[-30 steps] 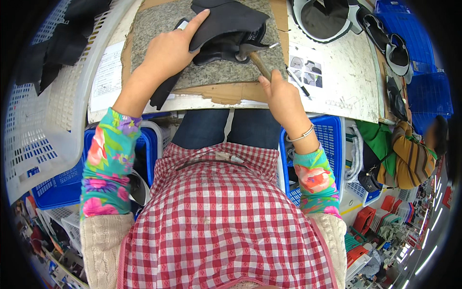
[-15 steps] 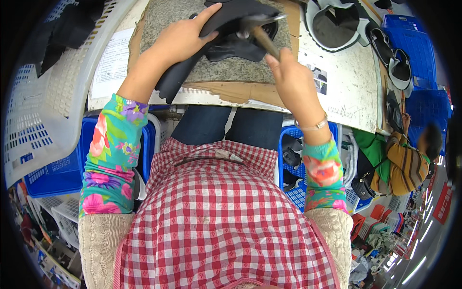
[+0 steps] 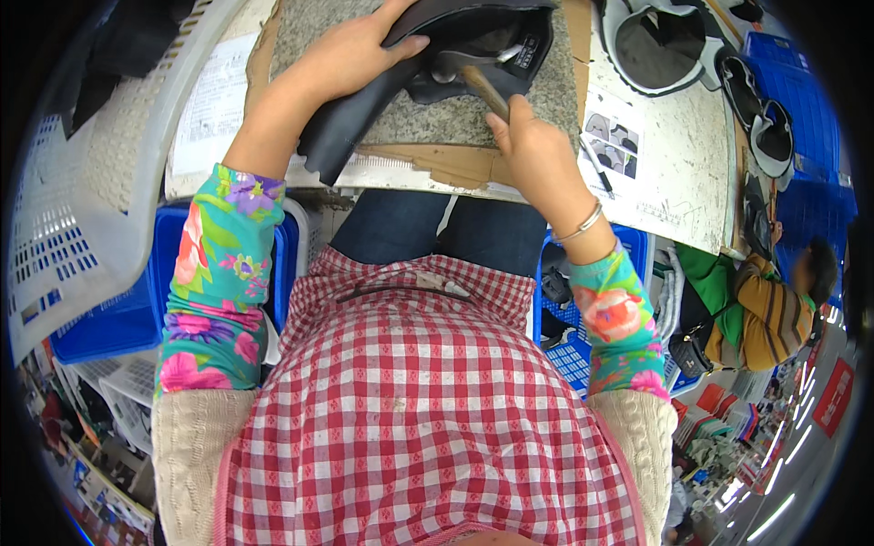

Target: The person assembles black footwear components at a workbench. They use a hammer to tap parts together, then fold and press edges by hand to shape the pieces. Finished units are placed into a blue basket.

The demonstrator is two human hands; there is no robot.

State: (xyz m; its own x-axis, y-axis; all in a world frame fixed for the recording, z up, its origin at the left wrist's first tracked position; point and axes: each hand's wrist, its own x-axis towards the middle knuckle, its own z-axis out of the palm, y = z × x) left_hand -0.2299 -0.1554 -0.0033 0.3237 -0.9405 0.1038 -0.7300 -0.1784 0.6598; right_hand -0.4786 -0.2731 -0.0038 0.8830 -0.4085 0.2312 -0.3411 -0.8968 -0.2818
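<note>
A black leather shoe upper (image 3: 352, 126) lies folded over a grey stone slab (image 3: 437, 127). My left hand (image 3: 350, 62) is closed on its upper fold, with the thumb pressed along the edge and the fingertips out of view at the top. Gripped by its wooden handle, a hammer (image 3: 484, 89) is in my right hand (image 3: 539, 153). The metal head rests inside the opening of the upper, against its lining, beside a small patch of light print.
Cardboard (image 3: 464, 164) edges the slab on the white table. A pen (image 3: 596, 164) lies on a picture sheet (image 3: 624, 136) at the right. Farther right are grey-and-black uppers (image 3: 655, 45) and blue crates (image 3: 806, 100). A white basket (image 3: 127, 209) stands left; a person (image 3: 774, 300) sits far right.
The hammer has come down and left from its blurred raised position into the upper. My left hand has shifted slightly up, tilting the upper so its inside shows more.
</note>
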